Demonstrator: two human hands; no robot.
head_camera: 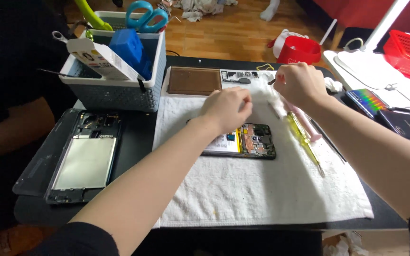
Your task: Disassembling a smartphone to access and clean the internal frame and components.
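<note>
Left hand (pixel 227 109) curled loosely over far end of opened phone (pixel 250 140), mid white towel (pixel 262 189) | right hand (pixel 299 84) clenched on thin dark tool (pixel 271 81), far right | bare towel near.

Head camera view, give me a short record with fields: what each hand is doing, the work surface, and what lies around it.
left hand: resting over the opened phone, fingers curled
right hand: raised above the white towel, pinching a small dark tool; what is at its tip is unclear
right of phone: yellow screwdriver
left side: second opened phone
behind: grey basket with blue scissors
</note>
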